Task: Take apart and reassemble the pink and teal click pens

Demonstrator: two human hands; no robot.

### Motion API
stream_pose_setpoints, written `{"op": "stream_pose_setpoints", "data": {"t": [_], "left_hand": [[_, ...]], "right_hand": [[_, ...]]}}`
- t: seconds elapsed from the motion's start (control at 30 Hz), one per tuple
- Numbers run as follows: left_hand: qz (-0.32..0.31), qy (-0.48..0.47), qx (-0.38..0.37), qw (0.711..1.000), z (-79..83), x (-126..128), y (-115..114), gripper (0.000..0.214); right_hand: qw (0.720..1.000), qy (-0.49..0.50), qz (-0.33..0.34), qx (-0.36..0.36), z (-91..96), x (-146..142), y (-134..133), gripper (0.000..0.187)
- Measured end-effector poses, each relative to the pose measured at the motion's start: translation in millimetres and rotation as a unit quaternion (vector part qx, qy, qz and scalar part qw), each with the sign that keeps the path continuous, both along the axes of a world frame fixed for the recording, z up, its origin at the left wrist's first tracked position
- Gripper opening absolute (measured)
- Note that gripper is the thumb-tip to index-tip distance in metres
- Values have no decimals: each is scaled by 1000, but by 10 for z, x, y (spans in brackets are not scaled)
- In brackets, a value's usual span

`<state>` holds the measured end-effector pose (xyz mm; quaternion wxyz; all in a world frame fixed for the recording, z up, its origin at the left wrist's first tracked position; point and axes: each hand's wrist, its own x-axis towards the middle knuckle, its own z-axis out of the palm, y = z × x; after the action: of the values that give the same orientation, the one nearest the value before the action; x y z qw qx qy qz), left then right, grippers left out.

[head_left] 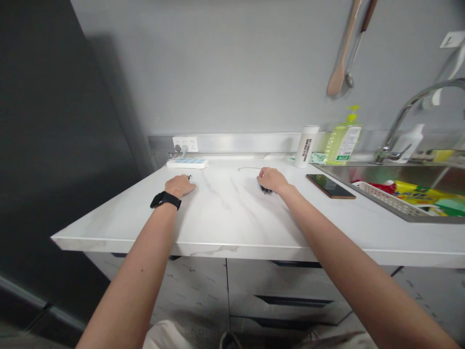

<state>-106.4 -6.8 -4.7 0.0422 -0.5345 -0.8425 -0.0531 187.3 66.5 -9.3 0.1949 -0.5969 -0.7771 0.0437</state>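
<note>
My left hand [179, 185], with a black watch [165, 199] on its wrist, rests on the left part of the white countertop [221, 213]. Its fingers are curled around a small white and black thing [190, 179], too small to name. On the countertop's right half, the fingers of my right hand [272, 179] close over a small dark bundle [266, 190]. Most of that bundle is hidden under the palm, so its kind does not show. Just behind this hand lies a thin dark cord [249, 168].
A white power strip [188, 164] lies below the wall socket [185, 144]. To the right are a phone [330, 186], a white cylindrical bottle [307, 147], a yellow-green pump bottle [343, 141] and the sink [385, 208] with its faucet [403, 114]. A wooden spatula [337, 77] hangs above.
</note>
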Motion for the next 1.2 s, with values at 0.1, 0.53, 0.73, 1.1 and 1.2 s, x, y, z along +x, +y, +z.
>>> {"op": "stream_pose_setpoints", "data": {"t": [0.1, 0.53, 0.73, 1.1, 1.2], "left_hand": [[9, -5, 16, 1000, 1, -10, -14, 46], [-211, -36, 258, 942, 83, 201, 26, 24], [-372, -129, 307, 866, 130, 420, 10, 22], [-292, -151, 209, 921, 52, 291, 8, 33], [-298, -125, 143, 936, -10, 210, 55, 29]], "right_hand": [[1000, 3, 8, 3, -3, -4, -4, 27], [963, 213, 127, -101, 35, -176, -90, 23], [777, 511, 186, -318, 56, -280, -217, 23], [654, 613, 250, -367, 78, -105, -47, 11], [640, 594, 281, -398, 78, -52, -60, 19]]}}
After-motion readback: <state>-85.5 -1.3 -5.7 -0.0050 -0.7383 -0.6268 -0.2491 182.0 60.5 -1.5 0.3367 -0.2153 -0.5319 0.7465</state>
